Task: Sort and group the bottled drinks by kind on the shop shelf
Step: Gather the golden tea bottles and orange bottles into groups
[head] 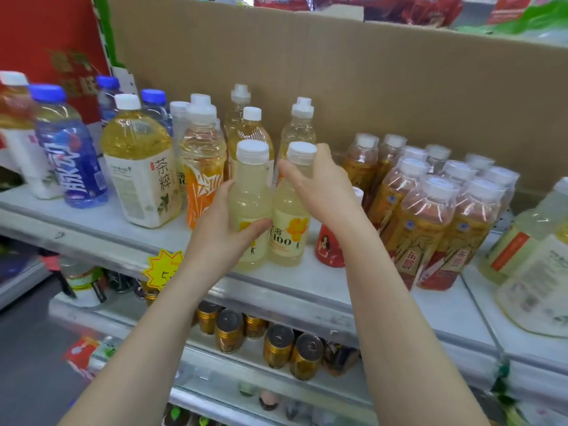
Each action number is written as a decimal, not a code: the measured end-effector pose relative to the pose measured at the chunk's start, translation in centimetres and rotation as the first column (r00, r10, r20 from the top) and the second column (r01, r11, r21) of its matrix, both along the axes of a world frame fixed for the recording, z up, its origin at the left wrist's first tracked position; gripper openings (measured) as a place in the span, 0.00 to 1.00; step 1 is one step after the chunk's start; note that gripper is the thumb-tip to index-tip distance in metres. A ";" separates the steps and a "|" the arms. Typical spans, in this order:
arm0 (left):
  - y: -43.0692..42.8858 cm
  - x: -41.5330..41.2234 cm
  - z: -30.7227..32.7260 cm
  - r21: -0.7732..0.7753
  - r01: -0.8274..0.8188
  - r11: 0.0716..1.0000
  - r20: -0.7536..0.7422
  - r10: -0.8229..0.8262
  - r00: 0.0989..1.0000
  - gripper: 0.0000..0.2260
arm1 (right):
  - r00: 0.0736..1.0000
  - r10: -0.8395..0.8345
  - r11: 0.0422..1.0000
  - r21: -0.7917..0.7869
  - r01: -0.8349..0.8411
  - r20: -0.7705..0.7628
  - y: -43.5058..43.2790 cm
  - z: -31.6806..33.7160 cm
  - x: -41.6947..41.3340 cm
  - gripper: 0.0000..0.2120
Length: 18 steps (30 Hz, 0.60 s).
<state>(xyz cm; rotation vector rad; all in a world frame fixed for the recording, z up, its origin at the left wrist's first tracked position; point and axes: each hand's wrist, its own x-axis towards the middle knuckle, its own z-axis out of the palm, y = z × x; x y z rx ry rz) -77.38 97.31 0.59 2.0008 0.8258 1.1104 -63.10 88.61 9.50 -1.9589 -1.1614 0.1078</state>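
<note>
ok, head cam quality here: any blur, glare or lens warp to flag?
Head view: centre sharp, label on the right pale bottle reads cleanly; edges smear, blue bottle at left and big bottles far right go soft; wide-angle warp bows the shelf edge; flat light, small glints on the shrink-wrapped pack, no hard shadows.

Left grip wraps the lower body of the left C100 bottle, thumb across the label. Right grip curls round the shoulder of the right C100 bottle from its right side. Both bottles are pale yellow, upright and touching side by side at the front of the white shelf.

Just right: red can, then shrink-wrapped pack of amber tea bottles.

Just left: orange-label bottle, big white-label tea bottle, blue bottle.

Cardboard sheet behind. Gold cans one tier down.
</note>
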 end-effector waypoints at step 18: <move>-2.7 -2.3 -0.7 -0.076 0.203 0.976 0.257 -0.178 0.950 0.29 | 0.965 0.039 0.897 0.434 0.080 -0.259 -6.0 -6.4 -3.5 0.28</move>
